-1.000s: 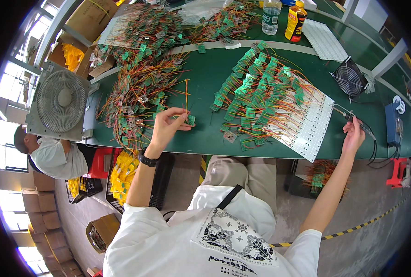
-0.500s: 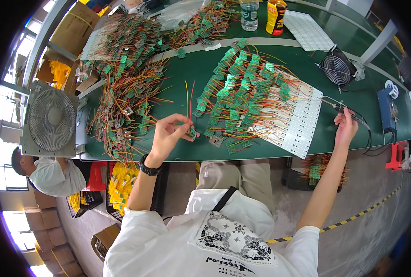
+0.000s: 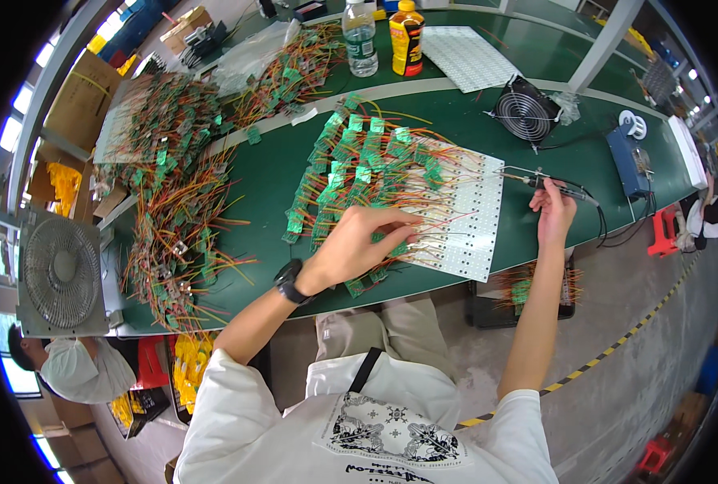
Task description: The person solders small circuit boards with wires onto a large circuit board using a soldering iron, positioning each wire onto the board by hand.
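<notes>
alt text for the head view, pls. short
A person at a green workbench rests the left hand on small green circuit boards with orange wires lying over a white panel, while the right hand holds a soldering iron. More wired boards lie heaped at left.

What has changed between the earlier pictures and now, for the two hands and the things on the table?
The left hand moved to the right, from the small green boards by the loose wire pile onto the white panel, where its fingers now rest on the wired boards. The right hand stayed at the panel's right edge and keeps holding the soldering iron. The wire pile, bottles and small fan did not move.
</notes>
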A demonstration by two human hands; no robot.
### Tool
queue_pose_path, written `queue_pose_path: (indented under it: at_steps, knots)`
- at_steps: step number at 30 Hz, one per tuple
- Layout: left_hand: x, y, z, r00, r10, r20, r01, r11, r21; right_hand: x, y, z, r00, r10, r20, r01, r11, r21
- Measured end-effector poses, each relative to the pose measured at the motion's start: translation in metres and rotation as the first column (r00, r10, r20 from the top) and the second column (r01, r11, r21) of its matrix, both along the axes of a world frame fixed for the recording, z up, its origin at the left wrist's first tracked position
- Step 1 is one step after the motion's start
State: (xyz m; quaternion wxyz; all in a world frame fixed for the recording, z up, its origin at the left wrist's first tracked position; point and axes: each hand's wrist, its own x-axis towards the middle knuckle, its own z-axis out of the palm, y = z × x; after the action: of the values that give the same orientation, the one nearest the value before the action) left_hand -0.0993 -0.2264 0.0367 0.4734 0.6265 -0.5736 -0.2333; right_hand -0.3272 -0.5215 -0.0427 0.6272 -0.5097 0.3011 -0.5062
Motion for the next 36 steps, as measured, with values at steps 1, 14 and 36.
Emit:
queue_pose_path:
  at_steps: [1,14,36]
  knots:
    - [0.001,-0.015,0.002,0.998,-0.06,0.004,0.06,0.998,0.018,0.002,0.002,0.0,1.0,0.005,-0.002,-0.005,1.0,0.013]
    - [0.001,-0.134,-0.014,0.975,-0.223,0.004,0.223,0.975,0.001,0.003,0.005,0.001,0.999,-0.023,-0.049,0.025,0.998,0.055]
    - [0.009,-0.137,-0.06,0.847,0.01,0.532,0.051,0.994,-0.1,0.011,0.012,0.003,0.985,0.023,-0.172,-0.039,0.995,-0.09]
